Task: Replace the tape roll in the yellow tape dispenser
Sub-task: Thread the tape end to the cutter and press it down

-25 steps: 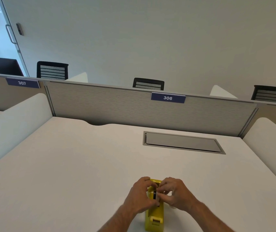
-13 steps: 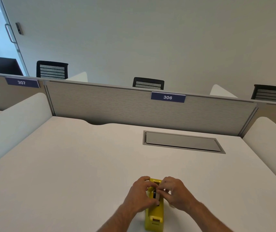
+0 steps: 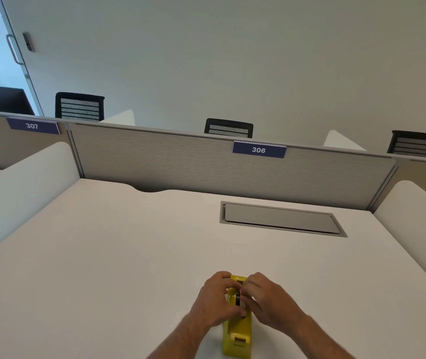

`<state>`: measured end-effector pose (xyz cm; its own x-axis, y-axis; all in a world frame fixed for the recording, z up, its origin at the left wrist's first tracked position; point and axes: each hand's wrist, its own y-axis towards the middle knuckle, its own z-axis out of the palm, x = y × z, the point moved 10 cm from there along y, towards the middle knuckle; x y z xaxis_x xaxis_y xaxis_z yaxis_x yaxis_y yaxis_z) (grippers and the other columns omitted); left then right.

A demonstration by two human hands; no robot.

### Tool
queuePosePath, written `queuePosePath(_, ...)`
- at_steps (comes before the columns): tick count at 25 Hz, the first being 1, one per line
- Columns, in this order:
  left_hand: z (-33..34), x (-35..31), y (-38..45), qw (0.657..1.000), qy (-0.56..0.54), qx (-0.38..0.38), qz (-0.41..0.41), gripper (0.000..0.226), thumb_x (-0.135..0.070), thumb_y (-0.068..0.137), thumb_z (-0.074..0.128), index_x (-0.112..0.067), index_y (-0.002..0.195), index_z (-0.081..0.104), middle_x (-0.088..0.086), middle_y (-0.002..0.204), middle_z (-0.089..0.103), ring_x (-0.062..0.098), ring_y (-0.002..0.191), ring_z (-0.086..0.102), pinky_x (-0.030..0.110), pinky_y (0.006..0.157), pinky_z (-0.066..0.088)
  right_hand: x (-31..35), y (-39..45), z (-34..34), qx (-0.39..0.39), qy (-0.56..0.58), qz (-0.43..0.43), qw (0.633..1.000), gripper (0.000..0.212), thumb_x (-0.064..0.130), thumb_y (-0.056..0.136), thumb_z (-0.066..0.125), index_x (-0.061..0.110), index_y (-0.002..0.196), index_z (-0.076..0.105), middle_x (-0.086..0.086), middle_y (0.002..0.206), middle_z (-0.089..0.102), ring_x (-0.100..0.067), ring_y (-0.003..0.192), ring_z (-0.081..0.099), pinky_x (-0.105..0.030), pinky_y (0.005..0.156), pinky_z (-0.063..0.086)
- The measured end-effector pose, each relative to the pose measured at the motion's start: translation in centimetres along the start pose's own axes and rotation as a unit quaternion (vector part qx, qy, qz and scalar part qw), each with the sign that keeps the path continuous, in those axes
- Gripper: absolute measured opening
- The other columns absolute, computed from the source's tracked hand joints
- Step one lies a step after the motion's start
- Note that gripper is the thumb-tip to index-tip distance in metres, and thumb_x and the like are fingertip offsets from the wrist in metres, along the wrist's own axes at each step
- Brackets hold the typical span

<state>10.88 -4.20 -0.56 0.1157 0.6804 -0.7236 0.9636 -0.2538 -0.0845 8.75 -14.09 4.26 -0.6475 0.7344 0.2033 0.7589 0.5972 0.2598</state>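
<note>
1. Near the front edge of the tabletop (image 3: pixel 103 255), a little right of its middle: yellow tape dispenser (image 3: pixel 236 338), standing lengthwise, cutter end toward the person, far end under both hands.
2. Pressed around the roll cradle from either side: left hand (image 3: pixel 213 301) against the left wall, right hand (image 3: pixel 266 301) over the top and right wall, fingers (image 3: pixel 226 282) of both curled in and pinching at something dark in the slot (image 3: pixel 237 299), probably the tape roll's hub; not possible to tell whether gripped firmly or merely touched, nor whether going in or coming out.
3. Judged the step in hand: working the roll at its cradle, not yet visibly free or seated.
4. Likely slip: hub cocked in the cradle, one axle end in its notch and the other riding high, from uneven push by the two hands.
5. Likely tip or skid of the dispenser toward the front edge, close by, with neither hand clearly pinning the base and force applied at the far end.
6. Possible snag: loose tape end sticking to skin or to the yellow wall; none visible, hidden by the hands.
7. Well clear at the back right of the tabletop: grey cable hatch (image 3: pixel 281 218), no hazard.
</note>
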Motion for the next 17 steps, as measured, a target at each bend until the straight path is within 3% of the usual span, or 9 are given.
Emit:
queuePosePath(2,0.0,-0.1,0.0,1.000,0.005,0.002,-0.002,0.057,-0.047,0.061,0.084,-0.038,0.114,0.065,-0.010,0.143,0.044,0.015,0.118,0.050,0.036,0.101,0.049,0.0,-0.1,0.1,-0.004,-0.018,0.006,1.000,0.018,0.029,0.100,0.049,0.016,0.100,0.061,-0.001,0.101,0.063,-0.013,0.087,0.056,-0.014,0.066,0.044)
queuePosePath(6,0.0,0.0,0.1,1.000,0.009,0.008,-0.005,0.061,-0.047,0.059,0.084,-0.037,0.115,0.065,-0.010,0.141,0.045,0.014,0.115,0.051,0.035,0.099,0.051,-0.8,0.1,0.5,0.012,-0.012,0.059,0.998,0.025,0.037,0.103,0.037,0.020,0.105,0.055,0.003,0.106,0.057,-0.010,0.087,0.051,-0.018,0.067,0.050)
queuePosePath(14,0.3,0.2,0.3,1.000,0.009,0.012,0.004,0.066,-0.050,0.057,0.085,-0.039,0.116,0.059,-0.015,0.133,0.049,0.010,0.107,0.052,0.027,0.094,0.051,-1.7,0.7,0.3,0.003,-0.008,0.122,0.993,0.018,0.036,0.102,0.041,0.023,0.100,0.053,0.007,0.101,0.055,-0.010,0.081,0.050,-0.023,0.064,0.051)
queuePosePath(17,-0.1,0.2,0.1,0.999,0.002,0.031,0.031,0.078,-0.053,0.055,0.086,-0.044,0.123,0.050,-0.017,0.132,0.049,0.007,0.110,0.051,0.022,0.093,0.048,-1.2,0.5,0.3,0.014,-0.005,0.118,0.993,0.016,0.036,0.101,0.041,0.024,0.099,0.052,0.008,0.100,0.054,-0.008,0.081,0.046,-0.024,0.064,0.050)
